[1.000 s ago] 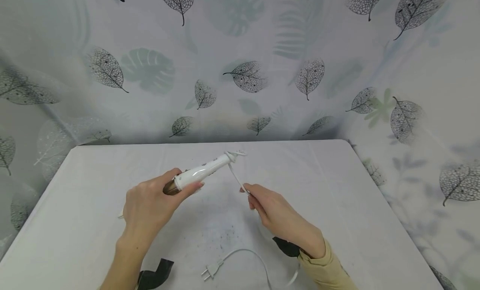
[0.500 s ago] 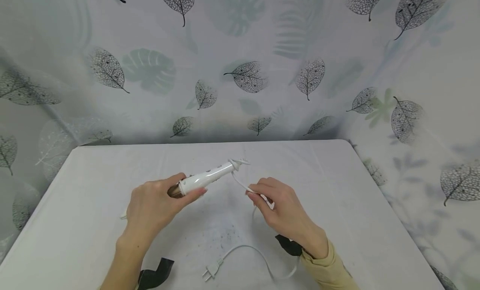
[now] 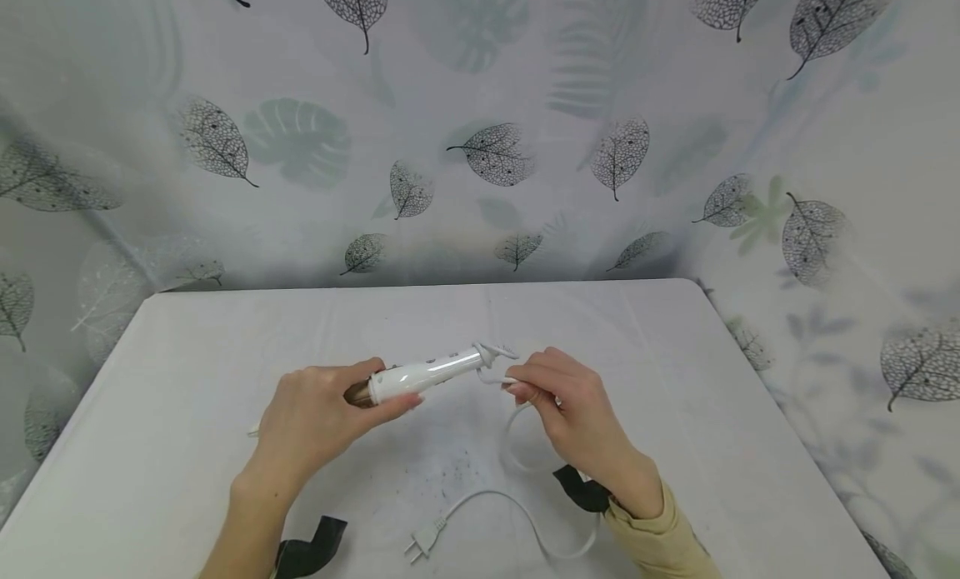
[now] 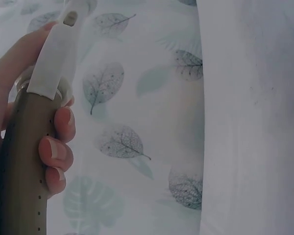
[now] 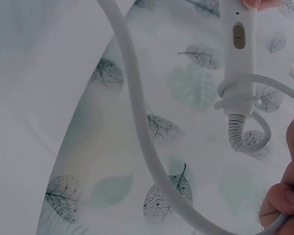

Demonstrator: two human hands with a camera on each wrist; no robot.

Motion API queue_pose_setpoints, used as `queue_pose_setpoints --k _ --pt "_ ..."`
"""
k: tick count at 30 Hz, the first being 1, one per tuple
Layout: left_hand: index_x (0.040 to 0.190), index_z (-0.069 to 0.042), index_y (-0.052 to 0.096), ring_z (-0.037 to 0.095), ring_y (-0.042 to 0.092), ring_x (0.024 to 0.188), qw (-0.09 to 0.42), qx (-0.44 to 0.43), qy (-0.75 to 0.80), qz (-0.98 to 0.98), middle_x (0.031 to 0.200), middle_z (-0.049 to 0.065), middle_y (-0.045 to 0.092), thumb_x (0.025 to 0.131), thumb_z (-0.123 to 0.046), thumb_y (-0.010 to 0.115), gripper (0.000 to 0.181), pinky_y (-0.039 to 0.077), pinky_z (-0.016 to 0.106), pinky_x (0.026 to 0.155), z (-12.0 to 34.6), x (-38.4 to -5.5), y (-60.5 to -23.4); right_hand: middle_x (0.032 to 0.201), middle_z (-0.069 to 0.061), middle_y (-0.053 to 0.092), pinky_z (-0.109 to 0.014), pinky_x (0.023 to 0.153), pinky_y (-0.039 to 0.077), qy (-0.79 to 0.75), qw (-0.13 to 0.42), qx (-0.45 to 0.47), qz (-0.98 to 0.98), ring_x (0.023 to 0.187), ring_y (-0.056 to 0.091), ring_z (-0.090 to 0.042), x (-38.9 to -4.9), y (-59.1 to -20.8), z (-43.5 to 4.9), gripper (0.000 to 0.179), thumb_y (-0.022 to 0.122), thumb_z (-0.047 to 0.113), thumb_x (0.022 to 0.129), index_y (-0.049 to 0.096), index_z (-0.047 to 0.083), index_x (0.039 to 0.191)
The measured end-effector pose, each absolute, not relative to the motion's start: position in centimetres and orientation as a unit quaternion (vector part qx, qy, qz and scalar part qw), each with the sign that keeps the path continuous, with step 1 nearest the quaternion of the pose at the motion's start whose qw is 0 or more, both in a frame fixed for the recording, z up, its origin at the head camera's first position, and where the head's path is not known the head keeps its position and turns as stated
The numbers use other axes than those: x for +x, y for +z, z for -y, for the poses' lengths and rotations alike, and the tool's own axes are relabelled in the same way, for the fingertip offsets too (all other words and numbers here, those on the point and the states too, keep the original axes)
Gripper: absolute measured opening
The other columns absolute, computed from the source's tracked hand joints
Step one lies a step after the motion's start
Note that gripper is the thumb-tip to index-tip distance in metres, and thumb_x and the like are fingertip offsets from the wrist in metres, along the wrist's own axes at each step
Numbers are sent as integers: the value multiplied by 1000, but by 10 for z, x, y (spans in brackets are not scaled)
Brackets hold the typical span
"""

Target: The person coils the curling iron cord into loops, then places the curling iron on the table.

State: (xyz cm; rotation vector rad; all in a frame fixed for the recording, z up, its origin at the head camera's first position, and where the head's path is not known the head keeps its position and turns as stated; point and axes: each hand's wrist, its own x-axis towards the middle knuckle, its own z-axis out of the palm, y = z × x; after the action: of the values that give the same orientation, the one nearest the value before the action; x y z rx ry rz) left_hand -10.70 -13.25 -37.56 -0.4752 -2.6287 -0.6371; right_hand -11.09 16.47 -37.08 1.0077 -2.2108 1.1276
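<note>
Left hand (image 3: 318,408): gripping, fingers curled round the brown barrel (image 4: 28,161) of a curling iron where it meets the white handle. Curling iron (image 3: 427,373): held tilted above the white table (image 3: 187,354), handle end toward the right hand. Two-pin plug (image 3: 427,535): lying loose on the table, nearer the person. Cord turns (image 5: 237,101): looped round the handle's end, close to the ribbed strain relief (image 5: 235,128). White cord (image 5: 135,88): slack below the right hand. Right hand (image 3: 566,404): pinching the cord just beside the handle's end. Handling note, by judgement: working the cord round the handle calls for a steady left grip, light even tension, neighbouring turns laid flat, and no sharp bend at the strain relief.
</note>
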Motion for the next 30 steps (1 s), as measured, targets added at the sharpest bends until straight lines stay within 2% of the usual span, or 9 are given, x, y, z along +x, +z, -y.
queue_pose_setpoints --k 2,5,9,12,18,23,30 --pt "87 -27 72 -1 37 50 192 -174 -231 938 54 -23 44 70 -59 83 38 29 21 45 132 -106 -376 78 3 64 -15 64 38 412 241 366 799 73 48 -8 -112 -371 -165 10 68 12 92 74 5 96" --pt "81 -30 67 -3 35 50 189 -191 -231 935 54 -24 39 71 -60 82 35 26 19 44 132 -106 -377 78 2 65 -16 63 36 411 263 366 792 72 45 -9 -113 -371 -165 23 61 24 97 73 4 94" --pt "74 -33 55 -5 29 51 181 -228 -226 930 54 -24 30 72 -61 80 38 20 18 45 133 -105 -377 80 3 64 -17 64 34 398 289 366 790 71 42 -10 -115 -371 -166 24 61 28 96 73 7 92" --pt "75 -34 57 -7 29 50 167 -248 -221 928 54 -26 32 73 -62 79 36 23 17 45 132 -105 -377 84 2 64 -16 66 36 393 295 363 792 74 45 -11 -116 -369 -167 22 63 29 95 73 9 91" --pt "81 -31 65 -9 29 49 164 -287 -213 919 55 -25 35 73 -62 80 35 26 15 45 132 -105 -376 87 1 63 -16 69 40 405 273 374 788 78 51 -11 -116 -368 -168 20 64 27 94 73 10 91" --pt "83 -31 66 -13 35 51 174 -323 -235 900 58 -27 45 74 -60 81 34 30 10 46 130 -103 -377 87 1 62 -15 67 41 415 256 379 786 76 51 -10 -118 -370 -169 21 64 27 94 73 8 91" --pt "84 -31 64 -14 33 51 174 -344 -255 887 59 -26 44 75 -62 79 35 29 8 47 129 -101 -374 83 0 62 -17 64 41 436 236 389 776 72 50 -9 -123 -376 -172 22 62 25 94 74 7 92"
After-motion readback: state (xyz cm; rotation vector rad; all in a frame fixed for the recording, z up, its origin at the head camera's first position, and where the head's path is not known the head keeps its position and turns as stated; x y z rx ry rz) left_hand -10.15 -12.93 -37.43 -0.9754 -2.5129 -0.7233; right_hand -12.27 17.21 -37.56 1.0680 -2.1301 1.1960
